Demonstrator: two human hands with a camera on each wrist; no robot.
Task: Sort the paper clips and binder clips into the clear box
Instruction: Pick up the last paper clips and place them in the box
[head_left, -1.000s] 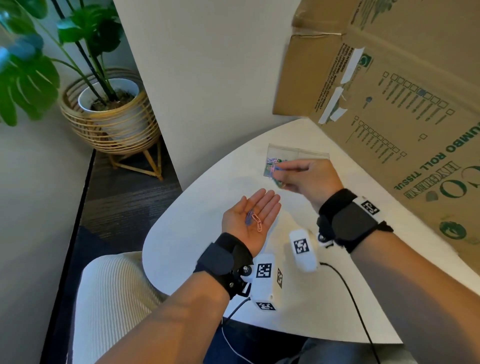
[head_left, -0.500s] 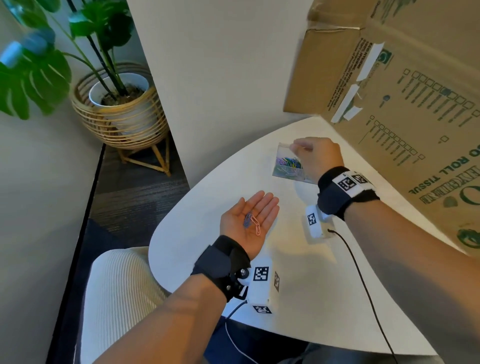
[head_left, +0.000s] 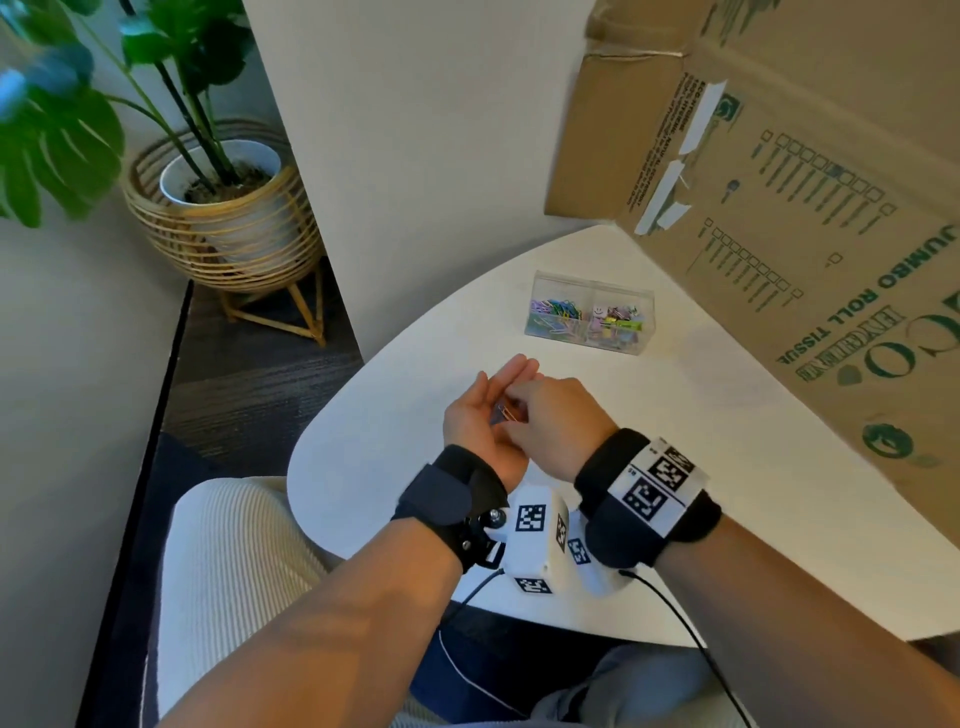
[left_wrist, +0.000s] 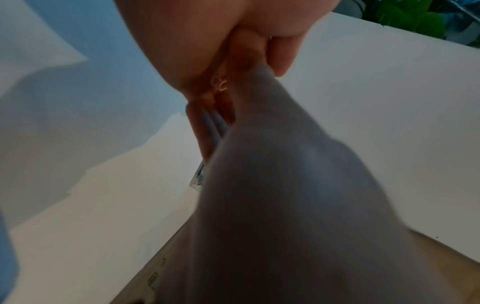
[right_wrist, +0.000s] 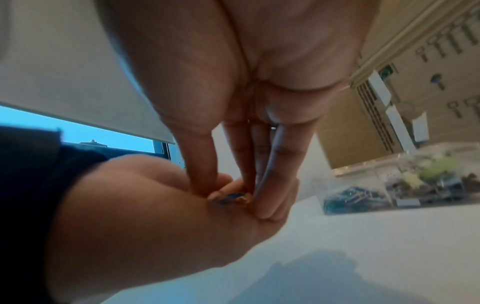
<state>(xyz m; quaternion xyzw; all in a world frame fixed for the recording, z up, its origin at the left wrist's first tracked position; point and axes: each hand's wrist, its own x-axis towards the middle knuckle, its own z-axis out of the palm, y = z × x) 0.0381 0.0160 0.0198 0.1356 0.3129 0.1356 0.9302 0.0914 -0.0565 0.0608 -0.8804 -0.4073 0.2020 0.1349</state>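
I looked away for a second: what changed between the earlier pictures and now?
The right hand left the clear box and came back to the left hand, its fingers now reaching the paper clips there. The left hand still cradles the clips palm-up; the box stayed put.

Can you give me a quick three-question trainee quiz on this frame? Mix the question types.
1. True or false: the left hand lies palm up with paper clips in it.
2. Multiple choice: where is the clear box? A) on the white table, beyond both hands B) in the left hand C) inside the cardboard box
3. Fill in: the fingers of the right hand reach into the left ____.

Key: 1 true; 2 A; 3 palm. Whether the fingers have closed on a clip cannot be told from these views.
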